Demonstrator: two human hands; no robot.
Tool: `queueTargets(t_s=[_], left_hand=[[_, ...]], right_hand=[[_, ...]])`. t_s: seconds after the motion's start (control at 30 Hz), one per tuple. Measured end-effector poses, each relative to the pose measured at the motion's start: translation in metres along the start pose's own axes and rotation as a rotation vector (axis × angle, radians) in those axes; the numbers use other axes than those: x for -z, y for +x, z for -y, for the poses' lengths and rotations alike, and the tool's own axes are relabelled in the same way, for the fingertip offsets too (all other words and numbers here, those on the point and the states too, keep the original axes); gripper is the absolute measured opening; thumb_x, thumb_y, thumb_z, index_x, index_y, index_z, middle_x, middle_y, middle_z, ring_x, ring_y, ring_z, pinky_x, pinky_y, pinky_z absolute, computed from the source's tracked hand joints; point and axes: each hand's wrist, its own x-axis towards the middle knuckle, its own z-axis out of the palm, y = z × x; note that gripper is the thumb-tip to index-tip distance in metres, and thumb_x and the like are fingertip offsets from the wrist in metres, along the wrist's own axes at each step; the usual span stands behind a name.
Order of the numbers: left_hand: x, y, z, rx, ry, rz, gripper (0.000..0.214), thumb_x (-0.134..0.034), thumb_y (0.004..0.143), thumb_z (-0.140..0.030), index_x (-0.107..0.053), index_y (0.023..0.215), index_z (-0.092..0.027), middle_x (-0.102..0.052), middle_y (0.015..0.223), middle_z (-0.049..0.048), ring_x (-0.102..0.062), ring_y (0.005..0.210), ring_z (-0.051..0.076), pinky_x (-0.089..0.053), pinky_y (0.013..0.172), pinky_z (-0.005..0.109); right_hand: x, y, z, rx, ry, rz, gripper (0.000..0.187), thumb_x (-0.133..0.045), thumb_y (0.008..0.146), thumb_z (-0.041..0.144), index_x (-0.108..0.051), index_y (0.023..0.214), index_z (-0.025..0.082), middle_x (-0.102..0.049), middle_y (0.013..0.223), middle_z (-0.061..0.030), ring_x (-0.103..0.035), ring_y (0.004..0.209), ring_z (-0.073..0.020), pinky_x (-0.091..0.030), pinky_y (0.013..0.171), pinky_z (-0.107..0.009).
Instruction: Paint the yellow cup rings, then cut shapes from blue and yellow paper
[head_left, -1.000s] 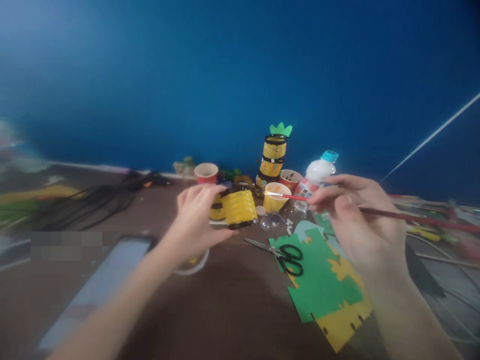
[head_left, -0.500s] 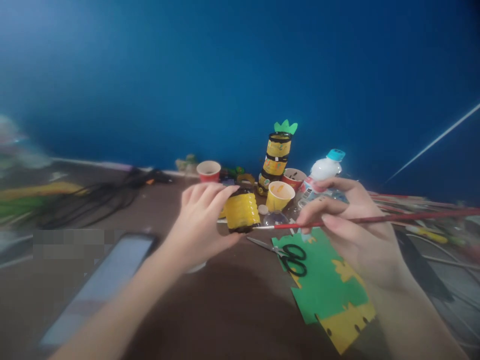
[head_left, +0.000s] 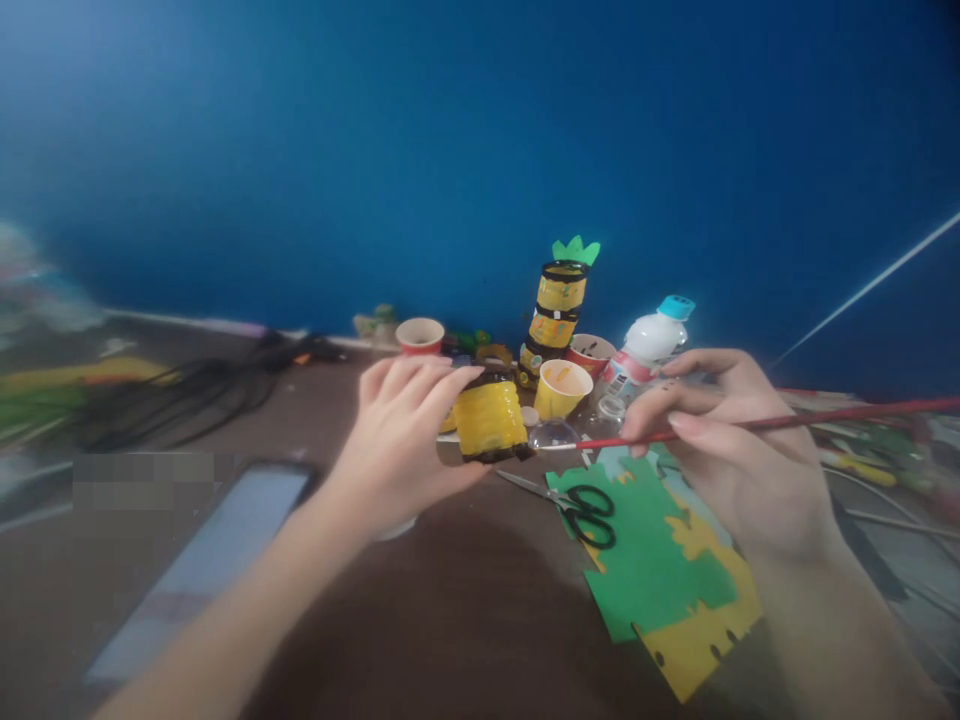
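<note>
My left hand (head_left: pixel 401 445) grips a small yellow ribbed cup with black rims (head_left: pixel 489 418), held on its side above the brown table. My right hand (head_left: pixel 731 450) pinches a long red-handled paintbrush (head_left: pixel 757 424); its tip reaches the lower right edge of the yellow cup. Behind them stand a yellow paper cup (head_left: pixel 560 388) and a stacked yellow pineapple figure with green leaves (head_left: pixel 556 305).
Black-handled scissors (head_left: pixel 581 510) lie on green and yellow cut paper (head_left: pixel 660 580). A white bottle with a blue cap (head_left: pixel 651 340), two red cups (head_left: pixel 420 335), a phone (head_left: pixel 202 560) at the lower left and black cables (head_left: pixel 187 390) share the table. The blue wall is behind.
The brush left the yellow paper cup and came down to the held cup's lower edge. My left hand has tilted the cup slightly.
</note>
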Motion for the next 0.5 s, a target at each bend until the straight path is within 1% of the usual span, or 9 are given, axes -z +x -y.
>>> queueTargets(t_s=[0.1,0.2,0.27,0.37,0.43,0.5], left_hand=[[0.001,0.000,-0.001,0.005,0.002,-0.001,0.059,-0.061,0.069,-0.042,-0.047,0.122,-0.019,-0.060,0.115,0.0117,-0.048,0.110,0.030,-0.030,0.098,0.047],[0.002,0.000,-0.001,0.005,-0.006,-0.008,0.059,-0.061,0.070,-0.042,-0.047,0.121,-0.018,-0.061,0.114,0.0118,-0.048,0.110,0.030,-0.030,0.098,0.048],[0.002,0.000,-0.001,0.006,-0.021,-0.004,0.059,-0.061,0.069,-0.042,-0.047,0.121,-0.018,-0.060,0.114,0.0115,-0.048,0.110,0.030,-0.030,0.098,0.048],[0.001,0.001,0.001,0.035,-0.055,-0.001,0.059,-0.063,0.068,-0.039,-0.047,0.121,-0.018,-0.059,0.115,0.0108,-0.047,0.111,0.030,-0.031,0.098,0.049],[-0.001,0.002,0.003,0.070,-0.086,-0.006,0.059,-0.063,0.068,-0.037,-0.046,0.121,-0.018,-0.059,0.115,0.0117,-0.047,0.111,0.031,-0.032,0.097,0.049],[-0.003,0.002,0.004,0.110,-0.116,-0.020,0.060,-0.064,0.067,-0.035,-0.045,0.121,-0.016,-0.059,0.115,0.0131,-0.047,0.112,0.031,-0.033,0.096,0.050]], right_hand=[[-0.002,0.001,0.000,0.016,0.022,0.003,0.020,-0.050,0.083,0.009,-0.051,0.098,0.021,-0.069,0.072,-0.0031,-0.062,0.064,-0.0149,-0.052,0.056,-0.026],[-0.003,0.001,-0.001,-0.012,0.025,0.028,0.020,-0.051,0.083,0.009,-0.051,0.099,0.021,-0.070,0.074,-0.0032,-0.063,0.065,-0.0150,-0.052,0.057,-0.026],[-0.001,0.001,-0.001,-0.027,0.009,0.019,0.020,-0.051,0.083,0.009,-0.051,0.098,0.021,-0.070,0.074,-0.0030,-0.064,0.065,-0.0147,-0.052,0.057,-0.026],[0.006,0.001,0.001,-0.004,-0.009,-0.033,0.020,-0.051,0.082,0.008,-0.052,0.097,0.021,-0.070,0.071,-0.0027,-0.063,0.062,-0.0146,-0.052,0.055,-0.025],[0.009,0.002,0.003,0.007,-0.004,-0.071,0.017,-0.050,0.083,0.009,-0.052,0.096,0.021,-0.069,0.069,-0.0021,-0.062,0.056,-0.0140,-0.050,0.051,-0.025],[0.007,0.003,0.003,0.016,0.008,-0.111,0.012,-0.048,0.086,0.013,-0.051,0.094,0.021,-0.068,0.066,-0.0009,-0.061,0.049,-0.0137,-0.048,0.046,-0.025]])
